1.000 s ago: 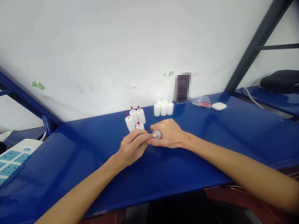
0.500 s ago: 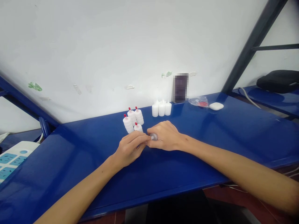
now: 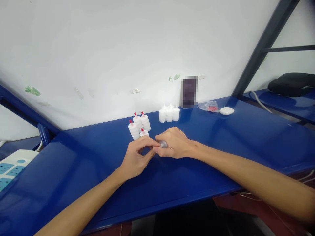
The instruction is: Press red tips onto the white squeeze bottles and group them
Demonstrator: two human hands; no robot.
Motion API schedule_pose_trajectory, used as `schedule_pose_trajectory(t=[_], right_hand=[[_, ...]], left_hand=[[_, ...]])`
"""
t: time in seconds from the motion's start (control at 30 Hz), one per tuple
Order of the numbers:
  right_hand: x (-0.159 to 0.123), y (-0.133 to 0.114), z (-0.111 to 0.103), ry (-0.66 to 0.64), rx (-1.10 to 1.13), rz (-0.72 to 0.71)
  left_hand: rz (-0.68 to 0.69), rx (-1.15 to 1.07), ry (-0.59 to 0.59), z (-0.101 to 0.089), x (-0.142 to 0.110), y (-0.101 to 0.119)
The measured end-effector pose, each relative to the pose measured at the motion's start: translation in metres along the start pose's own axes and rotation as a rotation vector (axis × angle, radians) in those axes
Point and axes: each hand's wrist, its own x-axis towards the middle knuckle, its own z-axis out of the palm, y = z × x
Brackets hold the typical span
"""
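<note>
My right hand (image 3: 173,142) is wrapped round a small squeeze bottle, and only the greyish top (image 3: 163,144) of the bottle shows between thumb and fingers. From the left, the fingertips of my left hand (image 3: 139,155) are pinched together at the tip of this bottle. Whether a cap sits there is hidden by the fingers. Just beyond my left hand stand several white ribbed bottles (image 3: 133,130) with red caps, the nearest one partly covered by the hand. Farther back is a cluster of white bottles (image 3: 169,114) with bare pale nozzles, upright near the wall.
A blurred dark rectangle (image 3: 189,91) leans against the wall. Beside it lie a clear plastic bag (image 3: 208,106) with red pieces and a white rounded object (image 3: 226,111). A power strip (image 3: 18,164) is at the left edge of the blue table (image 3: 197,183); a black case (image 3: 291,84) sits far right.
My left hand has turned and its fingers have arched, opening a gap between index finger and thumb, while its tips stay at the bottle. The right hand keeps its grip. The view has shifted slightly.
</note>
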Motion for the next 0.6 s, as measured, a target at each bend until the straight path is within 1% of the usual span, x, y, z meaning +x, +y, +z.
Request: schedule_pose_trajectory(t=[0.13,0.37,0.47,0.6], right_hand=[[-0.0007,0.0019,0.0005,-0.024,-0.025,-0.018],[0.0004,0.0037,0.0033,-0.014,-0.046,-0.005],[0.0025,0.0035,0.0044,0.021,-0.076,0.014],[0.0051,0.0095,0.0031,0.064,-0.07,0.028]], left_hand=[[0.029,0.033,-0.024,0.0009,-0.0007,0.0018],[0.008,0.04,-0.03,0.0013,-0.0003,0.0001],[0.001,0.041,0.005,0.0013,0.0001,-0.0009],[-0.06,-0.056,0.086,0.0002,0.004,-0.0002]])
